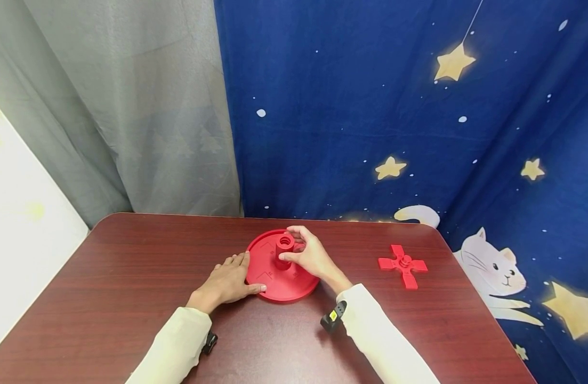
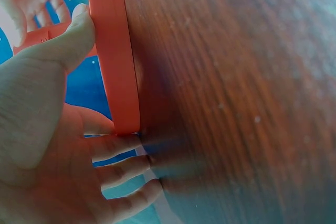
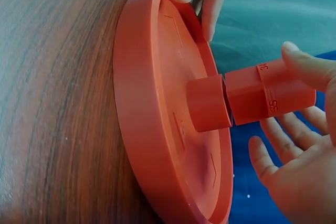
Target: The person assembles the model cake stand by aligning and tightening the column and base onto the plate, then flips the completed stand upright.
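A round, shallow red tray [image 1: 286, 289] with a raised rim lies on the table. From its middle rises a short red tube [image 3: 206, 106]. An upper red cylindrical piece [image 3: 249, 95], with raised numbers 34 and 35, stands on that tube; a thin seam shows between them in the right wrist view. My right hand [image 1: 314, 257] holds the upper piece, thumb on the near side and fingers around the far side. My left hand [image 1: 228, 281] rests at the tray's left edge, fingers extended along the outside and thumb [image 2: 79, 32] over the rim.
A red cross-shaped piece [image 1: 410, 278] with a round threaded-looking centre lies to the right on the brown wooden table [image 1: 130, 298]. Behind the table hang a grey curtain [image 1: 169, 106] and a blue starry curtain [image 1: 322, 133]. Dark wrist devices sit at both cuffs.
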`<state>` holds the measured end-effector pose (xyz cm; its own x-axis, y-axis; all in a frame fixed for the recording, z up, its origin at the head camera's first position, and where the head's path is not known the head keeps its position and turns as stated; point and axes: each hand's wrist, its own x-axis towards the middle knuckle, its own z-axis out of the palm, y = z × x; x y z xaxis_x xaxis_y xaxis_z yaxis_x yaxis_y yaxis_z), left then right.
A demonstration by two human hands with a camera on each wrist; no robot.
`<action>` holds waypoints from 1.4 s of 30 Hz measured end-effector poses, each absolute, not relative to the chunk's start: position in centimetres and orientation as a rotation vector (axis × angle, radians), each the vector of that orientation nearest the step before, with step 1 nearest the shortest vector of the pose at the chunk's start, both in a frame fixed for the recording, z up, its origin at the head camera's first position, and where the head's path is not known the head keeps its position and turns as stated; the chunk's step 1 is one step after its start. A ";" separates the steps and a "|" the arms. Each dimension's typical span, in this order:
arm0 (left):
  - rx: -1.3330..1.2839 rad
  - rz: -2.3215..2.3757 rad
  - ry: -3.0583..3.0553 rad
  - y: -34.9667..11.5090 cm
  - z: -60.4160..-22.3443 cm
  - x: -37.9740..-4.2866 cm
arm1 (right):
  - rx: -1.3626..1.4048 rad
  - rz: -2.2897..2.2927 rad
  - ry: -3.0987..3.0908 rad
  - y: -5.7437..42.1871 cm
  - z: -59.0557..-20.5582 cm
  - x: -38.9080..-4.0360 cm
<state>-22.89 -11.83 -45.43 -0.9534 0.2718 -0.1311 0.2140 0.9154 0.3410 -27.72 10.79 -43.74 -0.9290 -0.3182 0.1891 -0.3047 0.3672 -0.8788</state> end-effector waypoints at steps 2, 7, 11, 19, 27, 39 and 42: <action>0.368 0.489 2.899 -11.8 -45.4 -22.9 | -0.606 -1.673 2.551 10.9 -43.7 -27.8; 0.361 0.495 2.897 -11.8 -45.4 -22.9 | -0.643 -1.717 2.461 11.1 -43.7 -27.8; 0.354 0.499 2.891 -11.8 -45.4 -23.0 | -0.664 -1.743 2.426 11.3 -43.9 -27.8; 0.346 0.494 2.886 -11.8 -45.4 -23.0 | -0.629 -1.718 2.461 11.3 -43.9 -27.9; 0.352 0.493 2.887 -11.9 -45.4 -23.0 | -0.567 -1.696 2.571 10.8 -43.9 -27.8; 0.352 0.492 2.891 -11.8 -45.5 -22.9 | -0.595 -1.687 2.568 10.9 -44.1 -27.7; 0.351 0.488 2.890 -11.8 -45.4 -22.8 | -0.620 -1.704 2.515 11.1 -44.0 -27.8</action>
<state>-22.85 -11.80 -45.41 -0.9540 0.2621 -0.1457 0.1998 0.9179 0.3430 -27.78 11.15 -44.05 -0.9193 -0.3468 0.1861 -0.3014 0.3160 -0.8996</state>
